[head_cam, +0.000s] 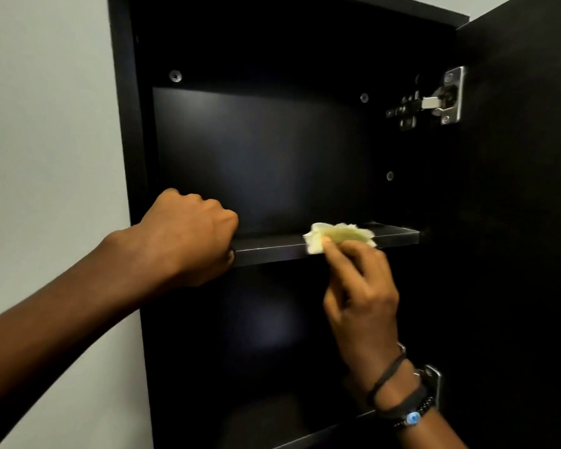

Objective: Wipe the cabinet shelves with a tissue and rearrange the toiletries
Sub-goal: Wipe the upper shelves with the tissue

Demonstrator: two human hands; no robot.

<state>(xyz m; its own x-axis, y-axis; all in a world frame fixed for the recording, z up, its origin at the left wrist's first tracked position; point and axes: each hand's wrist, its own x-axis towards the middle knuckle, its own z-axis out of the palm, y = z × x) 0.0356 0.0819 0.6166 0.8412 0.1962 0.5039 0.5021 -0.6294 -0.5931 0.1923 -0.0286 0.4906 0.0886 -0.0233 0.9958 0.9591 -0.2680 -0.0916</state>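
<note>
A black wall cabinet stands open, and its middle shelf runs across the view. My right hand reaches up from below and pinches a crumpled pale yellow tissue against the shelf's front edge, right of centre. My left hand is curled over the left end of the same shelf, its fingers hidden behind the edge. No toiletries are visible on the shelves.
The cabinet door hangs open at the right, held by a metal hinge. A second hinge sits behind my right wrist. A lower shelf edge shows at the bottom. A pale wall lies to the left.
</note>
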